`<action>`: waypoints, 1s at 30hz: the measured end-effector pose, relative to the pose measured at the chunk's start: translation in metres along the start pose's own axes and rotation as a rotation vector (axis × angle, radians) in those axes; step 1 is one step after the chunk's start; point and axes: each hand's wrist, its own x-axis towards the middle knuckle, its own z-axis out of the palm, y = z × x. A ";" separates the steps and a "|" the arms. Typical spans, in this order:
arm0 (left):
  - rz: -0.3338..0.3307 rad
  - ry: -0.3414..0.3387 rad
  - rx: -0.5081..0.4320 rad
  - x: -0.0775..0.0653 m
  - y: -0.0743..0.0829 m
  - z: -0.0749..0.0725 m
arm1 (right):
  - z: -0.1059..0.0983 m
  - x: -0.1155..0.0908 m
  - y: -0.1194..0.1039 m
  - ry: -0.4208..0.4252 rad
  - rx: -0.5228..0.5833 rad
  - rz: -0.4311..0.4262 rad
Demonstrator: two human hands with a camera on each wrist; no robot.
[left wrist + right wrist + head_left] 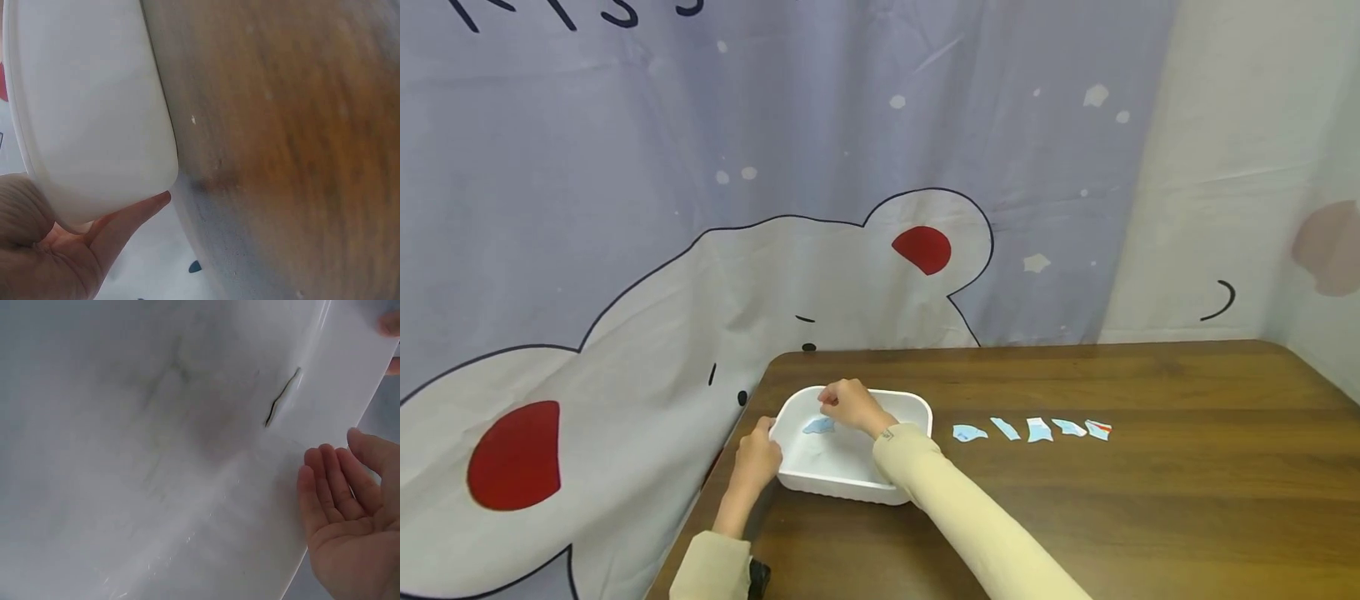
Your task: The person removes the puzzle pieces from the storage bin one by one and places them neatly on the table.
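Observation:
My left hand (757,454) grips the left end of a white plastic tub (842,487), thumb at the rim and a finger along the outer wall, as the left wrist view shows. Inside, near that end, lies a torn light-blue paper piece (818,426). In the right wrist view a thin sliver (282,399) shows edge-on against the tub's inner side. My right hand (852,405) hovers over the tub's far side, its fingers (340,487) bent loosely with nothing visible between them. The right sleeve covers part of the tub's right end.
Right of the tub, several torn blue-and-white paper pieces (1039,430) lie in a row on the brown wooden table (1150,517), the rightmost piece (1098,430) with a red streak. A printed curtain (820,283) hangs behind the table and along its left side.

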 end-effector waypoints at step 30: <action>0.017 0.028 -0.006 0.000 -0.004 0.003 | 0.021 0.005 0.014 -0.046 -0.101 0.011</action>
